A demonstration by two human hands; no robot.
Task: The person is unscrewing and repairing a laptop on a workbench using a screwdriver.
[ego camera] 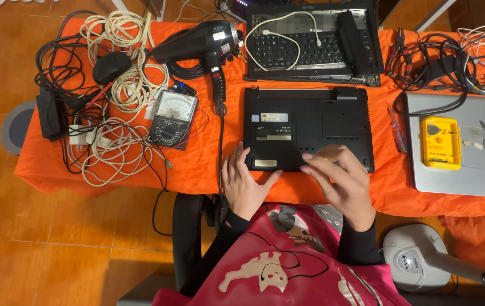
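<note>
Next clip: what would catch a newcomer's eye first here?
The bright orange tablecloth, and at its centre a black laptop lying bottom-up with the left hand and right hand on its near edge. Left of it, a tangle of white cables around an analog multimeter; a black hair dryer lies behind.

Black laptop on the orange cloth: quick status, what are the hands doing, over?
Left hand flat on upturned black laptop, near edge. Right hand open, fingers over its base. Nothing gripped. Hair dryer cord runs beside left hand.

bare cloth (197, 164) left of laptop (308, 127), cord (220, 153) crossing
</note>
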